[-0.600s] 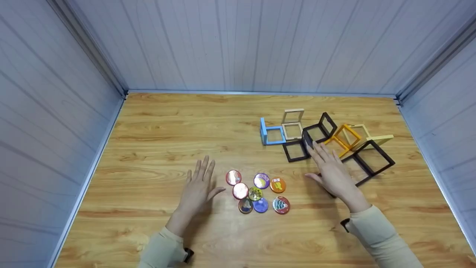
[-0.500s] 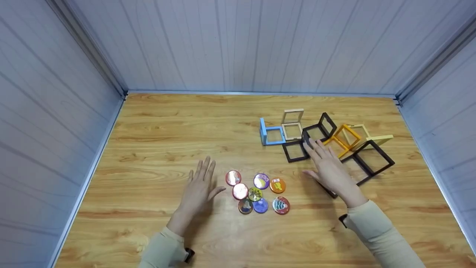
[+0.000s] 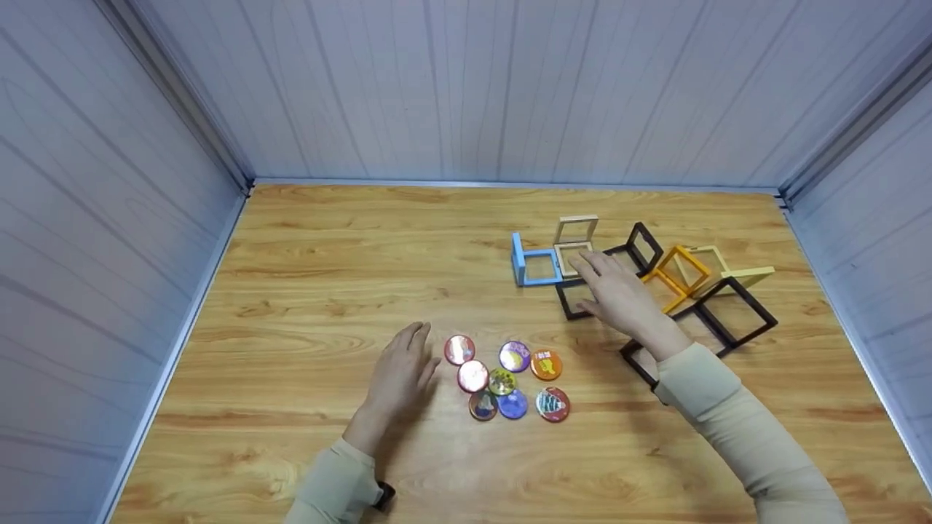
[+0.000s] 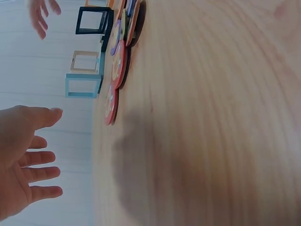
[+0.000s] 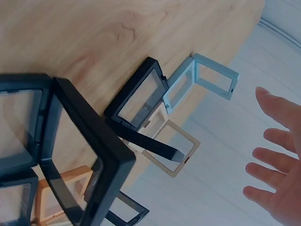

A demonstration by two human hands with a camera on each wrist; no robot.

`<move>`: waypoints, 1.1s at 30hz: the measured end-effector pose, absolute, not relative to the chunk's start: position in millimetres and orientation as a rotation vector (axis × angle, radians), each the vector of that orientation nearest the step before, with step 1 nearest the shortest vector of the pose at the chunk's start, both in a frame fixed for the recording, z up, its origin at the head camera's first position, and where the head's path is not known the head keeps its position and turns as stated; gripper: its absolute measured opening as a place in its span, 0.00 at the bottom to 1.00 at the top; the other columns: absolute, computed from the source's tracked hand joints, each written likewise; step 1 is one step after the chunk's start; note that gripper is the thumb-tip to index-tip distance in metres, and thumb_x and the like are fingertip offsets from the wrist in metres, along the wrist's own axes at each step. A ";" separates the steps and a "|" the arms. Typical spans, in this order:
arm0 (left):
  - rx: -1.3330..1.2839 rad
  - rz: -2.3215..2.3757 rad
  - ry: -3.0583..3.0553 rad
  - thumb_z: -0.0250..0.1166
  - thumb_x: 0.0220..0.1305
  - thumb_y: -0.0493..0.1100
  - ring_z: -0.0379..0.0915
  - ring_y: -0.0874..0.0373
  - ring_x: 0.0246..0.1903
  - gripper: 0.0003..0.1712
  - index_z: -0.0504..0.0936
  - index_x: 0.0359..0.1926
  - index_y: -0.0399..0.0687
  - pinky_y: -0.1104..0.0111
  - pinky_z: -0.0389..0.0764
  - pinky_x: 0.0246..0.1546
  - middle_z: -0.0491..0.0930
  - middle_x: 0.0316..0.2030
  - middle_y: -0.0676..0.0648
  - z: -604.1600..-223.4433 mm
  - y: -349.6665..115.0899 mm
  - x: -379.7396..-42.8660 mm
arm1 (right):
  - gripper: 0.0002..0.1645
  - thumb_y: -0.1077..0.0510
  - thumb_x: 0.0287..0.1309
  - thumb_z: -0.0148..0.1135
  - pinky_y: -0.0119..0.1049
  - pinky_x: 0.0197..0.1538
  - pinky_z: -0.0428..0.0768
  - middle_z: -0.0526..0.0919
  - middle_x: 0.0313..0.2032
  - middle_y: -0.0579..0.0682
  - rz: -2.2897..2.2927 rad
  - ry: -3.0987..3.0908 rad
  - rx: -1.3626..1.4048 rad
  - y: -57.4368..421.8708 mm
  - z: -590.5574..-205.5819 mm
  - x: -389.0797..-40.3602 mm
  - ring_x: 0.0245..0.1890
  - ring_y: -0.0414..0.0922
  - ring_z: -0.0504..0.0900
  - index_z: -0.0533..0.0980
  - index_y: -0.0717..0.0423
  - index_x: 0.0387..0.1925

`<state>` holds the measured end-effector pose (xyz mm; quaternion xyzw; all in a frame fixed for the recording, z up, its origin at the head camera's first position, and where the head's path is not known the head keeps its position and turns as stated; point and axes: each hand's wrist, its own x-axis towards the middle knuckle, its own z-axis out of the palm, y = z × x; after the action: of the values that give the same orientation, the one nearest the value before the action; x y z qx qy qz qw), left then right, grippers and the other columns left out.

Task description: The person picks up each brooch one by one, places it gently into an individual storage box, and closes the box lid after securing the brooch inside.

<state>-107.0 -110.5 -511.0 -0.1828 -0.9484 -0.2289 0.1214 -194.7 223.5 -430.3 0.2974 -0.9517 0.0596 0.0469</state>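
Black, the hinged frame sits at right, below our empty, spread right hand; badges lie nearer, beside our empty, relaxed left hand. We should move gently, sparing the upright lid.

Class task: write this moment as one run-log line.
left hand: empty, beside round badges | right hand: empty, over hinged frames | badges: clustered on table | frames: unfolded
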 end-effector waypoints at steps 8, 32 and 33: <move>-0.400 -0.759 -2.779 0.63 0.53 0.41 0.70 0.45 0.43 0.27 0.70 0.52 0.31 0.56 0.71 0.43 0.73 0.42 0.38 -521.8 -105.4 -111.7 | 0.36 0.61 0.43 0.67 0.51 0.58 0.58 0.67 0.54 0.64 0.209 -2.865 0.981 209.8 -433.9 -219.8 0.55 0.58 0.64 0.65 0.65 0.56; -0.058 -1.157 -2.892 0.62 0.54 0.41 0.71 0.51 0.29 0.16 0.76 0.37 0.29 0.59 0.72 0.34 0.75 0.28 0.42 -527.1 -79.7 -131.3 | 0.27 0.69 0.52 0.56 0.48 0.58 0.60 0.68 0.55 0.59 0.006 -2.819 1.258 169.1 -447.6 -274.7 0.57 0.54 0.63 0.69 0.55 0.55; -0.054 -1.156 -2.904 0.62 0.54 0.41 0.71 0.51 0.30 0.16 0.76 0.37 0.30 0.59 0.72 0.34 0.75 0.28 0.42 -527.0 -79.0 -132.3 | 0.26 0.70 0.53 0.55 0.48 0.58 0.60 0.68 0.55 0.59 -0.011 -2.822 1.259 167.6 -447.7 -276.1 0.57 0.54 0.63 0.69 0.54 0.55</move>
<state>-132.3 -79.0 -527.0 -0.0171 -0.9290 -0.3697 0.0078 -276.1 167.6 -447.7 0.4073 -0.9129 -0.0035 0.0257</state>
